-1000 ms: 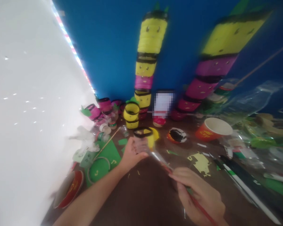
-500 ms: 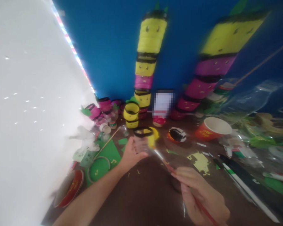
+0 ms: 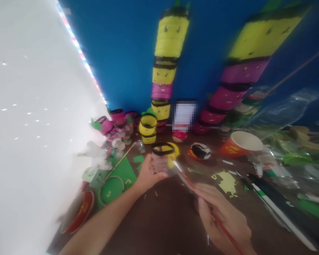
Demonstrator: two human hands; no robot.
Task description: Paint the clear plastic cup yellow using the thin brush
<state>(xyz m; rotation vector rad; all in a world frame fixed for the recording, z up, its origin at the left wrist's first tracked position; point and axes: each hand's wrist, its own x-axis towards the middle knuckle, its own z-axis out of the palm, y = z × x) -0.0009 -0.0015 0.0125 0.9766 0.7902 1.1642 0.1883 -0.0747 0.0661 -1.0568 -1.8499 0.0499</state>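
Note:
My left hand [image 3: 150,174] is wrapped round a clear plastic bottle piece [image 3: 161,161] with a black-painted rim and some yellow paint on its right side. My right hand [image 3: 219,209] grips a paintbrush [image 3: 187,181] with a red handle. The brush's tip touches the yellow patch on the bottle piece. Behind the piece a yellow round thing [image 3: 177,149] shows in part. A small cut cup with black paint [image 3: 199,151] stands to the right of it. Just beyond is a finished-looking yellow pot [image 3: 148,128] with a black rim and green leaves.
Pink pots [image 3: 103,124] and small bottles stand at the back left, near green paper [image 3: 119,177]. On the right are a red paper cup [image 3: 241,144], yellow paper scraps [image 3: 226,182], pens [image 3: 281,212] and clear bottles. Stacked painted pots [image 3: 164,76] rise against the blue wall.
My right hand has shifted slightly left and up with the paintbrush, whose tip has moved a little up the bottle piece. My left hand keeps its hold in nearly the same place.

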